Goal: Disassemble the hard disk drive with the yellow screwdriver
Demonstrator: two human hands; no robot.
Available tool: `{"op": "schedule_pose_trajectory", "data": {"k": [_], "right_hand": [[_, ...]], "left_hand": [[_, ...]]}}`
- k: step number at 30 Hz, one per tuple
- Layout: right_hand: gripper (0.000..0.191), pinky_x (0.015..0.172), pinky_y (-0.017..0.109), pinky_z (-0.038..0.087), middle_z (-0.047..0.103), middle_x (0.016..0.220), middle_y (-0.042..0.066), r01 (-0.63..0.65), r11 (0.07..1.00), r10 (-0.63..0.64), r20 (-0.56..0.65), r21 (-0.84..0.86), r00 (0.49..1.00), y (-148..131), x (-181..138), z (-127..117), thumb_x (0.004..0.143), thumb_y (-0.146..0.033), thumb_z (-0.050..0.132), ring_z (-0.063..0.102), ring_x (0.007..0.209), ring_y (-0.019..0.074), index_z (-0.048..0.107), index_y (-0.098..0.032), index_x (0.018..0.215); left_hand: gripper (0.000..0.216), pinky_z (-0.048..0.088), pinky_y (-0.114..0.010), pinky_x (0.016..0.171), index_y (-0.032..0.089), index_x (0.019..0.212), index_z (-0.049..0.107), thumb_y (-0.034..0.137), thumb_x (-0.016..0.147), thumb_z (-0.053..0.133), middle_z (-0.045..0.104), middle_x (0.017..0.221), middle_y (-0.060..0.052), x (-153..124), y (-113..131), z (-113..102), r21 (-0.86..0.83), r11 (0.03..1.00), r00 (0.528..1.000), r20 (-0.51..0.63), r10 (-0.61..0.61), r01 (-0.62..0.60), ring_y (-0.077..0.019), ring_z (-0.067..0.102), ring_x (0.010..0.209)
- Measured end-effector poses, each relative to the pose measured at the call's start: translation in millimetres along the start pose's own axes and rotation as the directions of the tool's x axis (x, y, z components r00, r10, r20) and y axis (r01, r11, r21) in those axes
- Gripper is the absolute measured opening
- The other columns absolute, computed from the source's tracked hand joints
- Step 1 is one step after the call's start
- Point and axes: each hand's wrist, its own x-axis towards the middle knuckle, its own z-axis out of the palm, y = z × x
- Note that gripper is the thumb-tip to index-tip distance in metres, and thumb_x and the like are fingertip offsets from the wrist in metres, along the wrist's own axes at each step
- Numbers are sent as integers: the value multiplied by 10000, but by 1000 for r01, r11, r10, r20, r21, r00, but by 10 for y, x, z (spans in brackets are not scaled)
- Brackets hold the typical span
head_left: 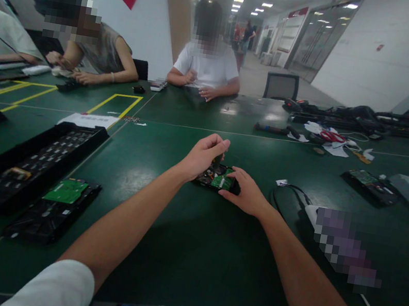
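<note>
While right hand (247, 192) pins its edge and left hand (204, 155) fists a tool (218, 159), hard drive (213, 178) reads stiff, likely dense, board (222, 181) fragile — hold by sides.

This is a workshop. People (208, 67) sit around a big green table (187, 254). Black trays (9, 167) with circuit boards (65, 191) lie left of the fingers (228, 193), tools (271, 129) and wires (352, 114) far right.

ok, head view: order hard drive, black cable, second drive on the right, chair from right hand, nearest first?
1. hard drive, touching the right hand
2. black cable, just right
3. second drive, far right
4. chair, beyond the table
</note>
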Motion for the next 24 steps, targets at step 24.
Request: {"op": "schedule_pose_trajectory", "data": {"k": [24], "right_hand": [[513, 1173, 577, 377, 526, 1498, 167, -6, 1000, 6, -13, 6, 1000, -6, -10, 4, 868, -547, 758, 459, 1446, 334, 615, -234, 1248]], "left_hand": [[415, 459, -257, 682, 191, 814, 523, 571, 917, 653, 610, 717, 10, -3, -63, 54, -93, 995, 999, 16, -34, 35, -100, 565, 642]]}}
